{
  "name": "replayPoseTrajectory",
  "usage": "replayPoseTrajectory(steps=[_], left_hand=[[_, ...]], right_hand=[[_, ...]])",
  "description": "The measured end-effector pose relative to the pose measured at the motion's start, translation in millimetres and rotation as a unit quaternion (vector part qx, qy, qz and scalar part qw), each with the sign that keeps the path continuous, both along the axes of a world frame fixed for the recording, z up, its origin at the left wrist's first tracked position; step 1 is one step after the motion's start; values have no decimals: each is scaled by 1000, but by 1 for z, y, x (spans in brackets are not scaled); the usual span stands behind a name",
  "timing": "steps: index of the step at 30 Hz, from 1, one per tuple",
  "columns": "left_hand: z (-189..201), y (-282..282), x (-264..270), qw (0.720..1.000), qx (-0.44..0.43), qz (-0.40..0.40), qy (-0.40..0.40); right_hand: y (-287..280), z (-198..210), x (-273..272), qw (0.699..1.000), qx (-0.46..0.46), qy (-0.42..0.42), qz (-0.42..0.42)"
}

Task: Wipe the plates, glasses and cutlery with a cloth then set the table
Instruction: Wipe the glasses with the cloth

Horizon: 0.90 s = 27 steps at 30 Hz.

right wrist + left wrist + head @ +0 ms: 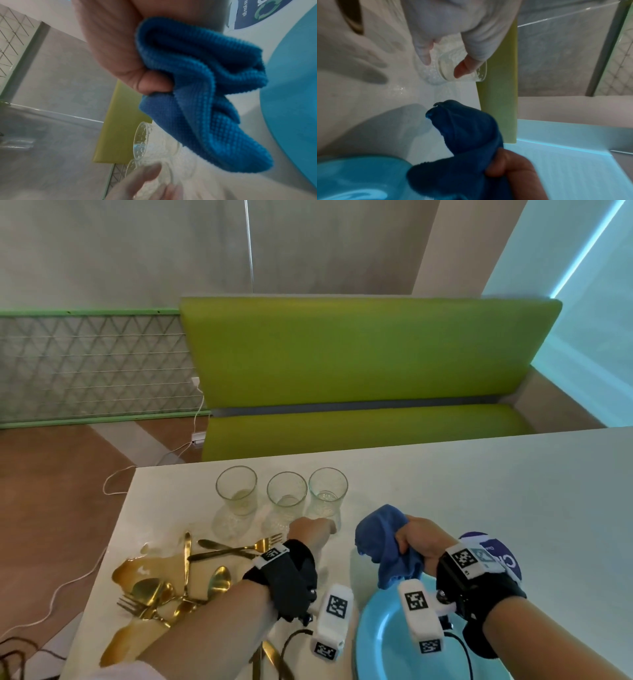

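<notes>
She'd do best to take the clear textured drinking glass low on its wall, lift it off the white table, then work the cloth inside and round the rim. Her left hand has thumb and fingers spread round that glass, just ahead of it; whether they grip yet, I can't tell. Her right hand, beside it, clutches the bunched blue microfibre cloth above the round turquoise plate.

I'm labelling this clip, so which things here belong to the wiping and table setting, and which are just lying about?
Job:
blue cloth in the right hand
three glasses, left hand at the rightmost
gold cutlery
blue plate

Lying about:
white cable
purple-and-white round item
green bench
</notes>
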<state>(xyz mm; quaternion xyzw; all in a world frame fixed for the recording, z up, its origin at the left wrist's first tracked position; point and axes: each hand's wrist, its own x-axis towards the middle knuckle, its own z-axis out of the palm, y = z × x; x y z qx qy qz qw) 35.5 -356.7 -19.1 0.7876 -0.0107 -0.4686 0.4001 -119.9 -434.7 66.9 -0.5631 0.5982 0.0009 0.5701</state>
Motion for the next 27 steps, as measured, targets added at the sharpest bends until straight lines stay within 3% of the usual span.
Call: replayPoseTrajectory(steps=[4,9,12,17,20,24,27], left_hand=[[9,47,61,996,-14,81,-30],[2,81,130,990,26,127,-60],[10,79,129,986,8,111,-127],[0,64,130,981,-69,60,-172],[1,59,131,980,-64,76,-171],[6,57,130,973,-42,39,-225],[23,67,124,959,-98,38,-263]], right_hand=[[3,-1,14,999,3,-25,-30],[15,1,28,991,49,-91,-88],[23,5,28,988,65,-106,-86],[33,13,16,986,69,-113,-105],[39,17,6,986,64,-110,-111],[48,22,-4,982,67,-125,-126],[53,27,-4,978,60,-150,-130]])
